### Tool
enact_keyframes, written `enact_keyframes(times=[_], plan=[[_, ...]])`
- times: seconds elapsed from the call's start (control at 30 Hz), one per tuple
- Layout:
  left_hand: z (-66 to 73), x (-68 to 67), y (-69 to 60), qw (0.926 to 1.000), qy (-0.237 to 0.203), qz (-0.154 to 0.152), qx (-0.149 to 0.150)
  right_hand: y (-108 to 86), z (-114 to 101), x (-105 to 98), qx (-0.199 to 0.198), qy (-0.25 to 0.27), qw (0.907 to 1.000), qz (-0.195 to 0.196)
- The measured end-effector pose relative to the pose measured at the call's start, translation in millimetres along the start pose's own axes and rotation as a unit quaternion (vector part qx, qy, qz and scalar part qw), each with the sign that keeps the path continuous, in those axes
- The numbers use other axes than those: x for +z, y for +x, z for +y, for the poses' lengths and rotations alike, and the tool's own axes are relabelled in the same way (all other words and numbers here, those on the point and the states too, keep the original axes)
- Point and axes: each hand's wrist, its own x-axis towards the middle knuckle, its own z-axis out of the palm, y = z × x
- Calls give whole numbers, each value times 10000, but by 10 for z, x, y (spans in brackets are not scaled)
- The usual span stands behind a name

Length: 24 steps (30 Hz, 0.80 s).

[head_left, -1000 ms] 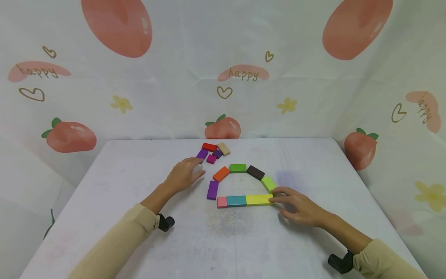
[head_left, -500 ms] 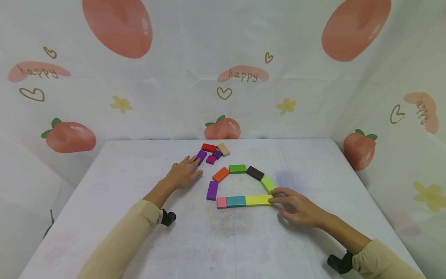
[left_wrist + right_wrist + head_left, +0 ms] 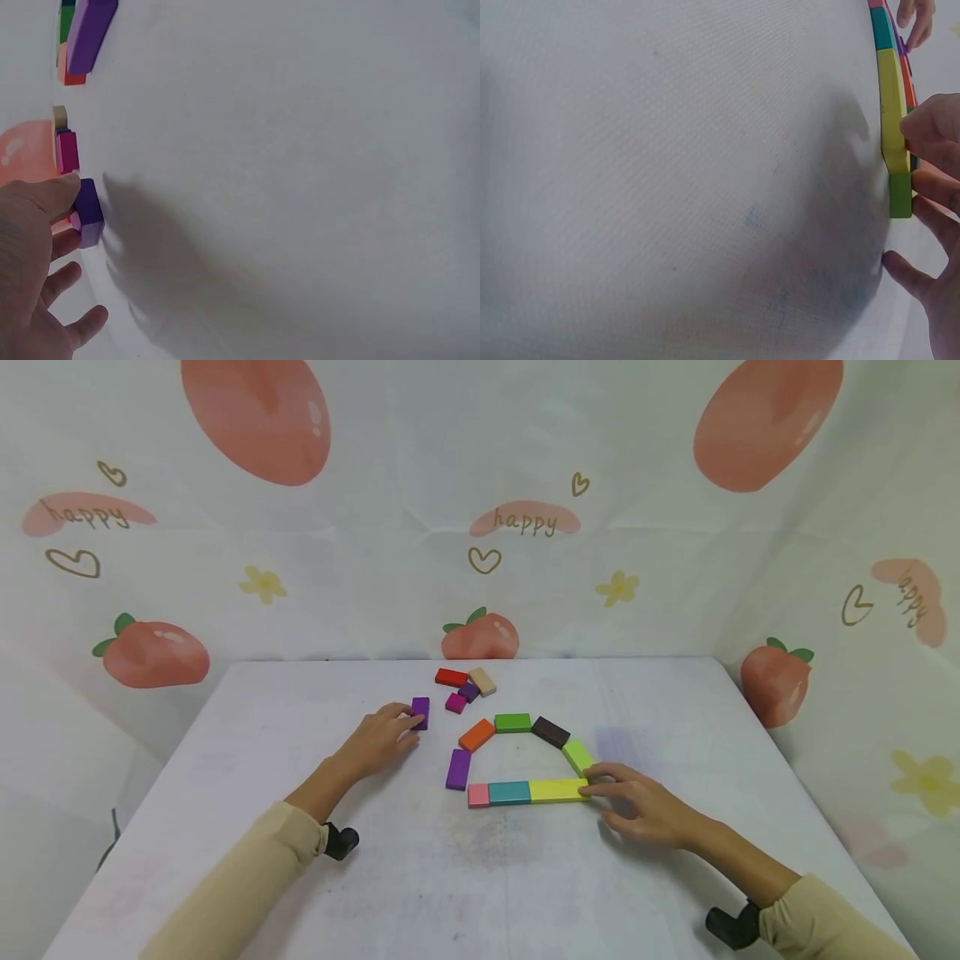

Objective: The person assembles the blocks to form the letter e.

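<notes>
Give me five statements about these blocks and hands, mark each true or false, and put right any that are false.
1. The left hand holds a purple block. True.
2. The pink block is at the right end of the straight row. False: it is at the left end, beside the teal block.
3. The dark brown block lies between the green block and the lime block. True.
4. The beige block lies beside the red block. True.
5. The right hand rests on the red block. False: it is at the yellow block's right end.
</notes>
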Motion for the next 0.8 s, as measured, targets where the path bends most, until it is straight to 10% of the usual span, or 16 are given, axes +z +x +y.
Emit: enact_keyframes(times=[0.8], plan=[[18,-22,-114,9987,-217,-33,465,3,-8,-9,67,56,9999,-73]])
